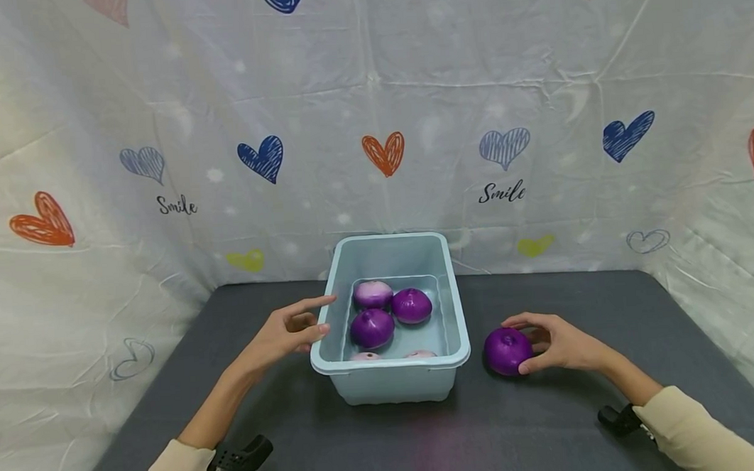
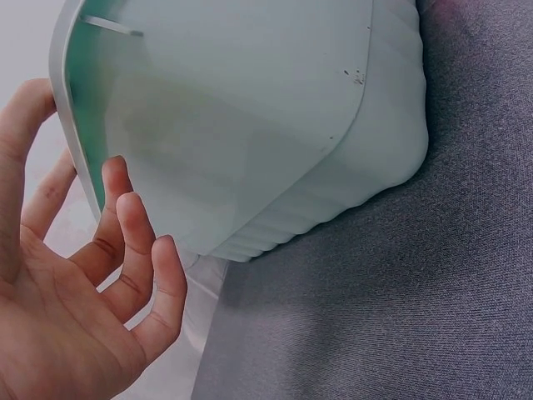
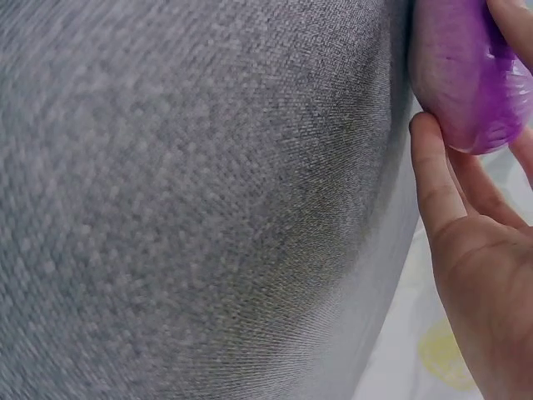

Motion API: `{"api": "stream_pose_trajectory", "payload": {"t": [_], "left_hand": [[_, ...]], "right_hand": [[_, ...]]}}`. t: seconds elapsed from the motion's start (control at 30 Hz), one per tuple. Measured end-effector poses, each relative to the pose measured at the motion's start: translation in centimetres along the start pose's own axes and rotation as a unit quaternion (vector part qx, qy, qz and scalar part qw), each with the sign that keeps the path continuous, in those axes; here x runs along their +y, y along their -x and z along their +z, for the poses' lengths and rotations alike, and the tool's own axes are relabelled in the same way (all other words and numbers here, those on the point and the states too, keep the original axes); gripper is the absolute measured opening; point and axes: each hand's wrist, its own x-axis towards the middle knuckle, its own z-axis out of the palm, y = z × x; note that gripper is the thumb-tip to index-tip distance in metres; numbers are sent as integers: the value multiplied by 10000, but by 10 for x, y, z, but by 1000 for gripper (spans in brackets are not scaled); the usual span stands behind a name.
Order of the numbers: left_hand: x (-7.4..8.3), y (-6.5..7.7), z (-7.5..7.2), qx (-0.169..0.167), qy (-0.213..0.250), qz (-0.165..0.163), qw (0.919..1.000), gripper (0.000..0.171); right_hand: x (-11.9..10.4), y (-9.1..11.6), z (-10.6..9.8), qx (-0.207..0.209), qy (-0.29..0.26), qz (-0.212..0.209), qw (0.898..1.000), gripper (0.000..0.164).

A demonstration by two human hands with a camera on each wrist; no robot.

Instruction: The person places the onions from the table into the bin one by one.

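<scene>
A light blue plastic bin holds several purple onions, among them a dark one, another dark one and a paler one. Pale tops of others peek over the front rim. My left hand is at the bin's left rim, its index finger extended to the edge and the other fingers loosely bent beside the outer wall. To the right of the bin, my right hand grips a purple onion on the table, thumb in front and fingers behind. The right wrist view shows only part of that onion.
Dark grey cloth covers the table. Behind it hangs a white curtain printed with hearts and the word Smile. A black strap sits on each wrist, below beige sleeves.
</scene>
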Motion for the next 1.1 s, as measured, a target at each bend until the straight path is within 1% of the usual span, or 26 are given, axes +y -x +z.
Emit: {"api": "stream_pose_trajectory", "payload": {"t": [0.27,0.6,0.8,0.93,1.1], "left_hand": [[0,-1,0,-21,-1,19,10000,51],[0,0,0,28,-19,1,10000,51],[1,0,0,22,56,9,10000,51],[1,-1,1,26,67,16,10000,51],[1,0,0,34,26,8,10000,51]], "right_hand": [[0,2,-2,46,-6,-42,10000,67],[-2,6,-7,170,-118,-46,9998,69],[-7,9,-10,262,-115,-2,9996,67],[-8,10,-13,350,-79,19,9994,68],[-9,9,-16,507,86,-93,9986,68]]}}
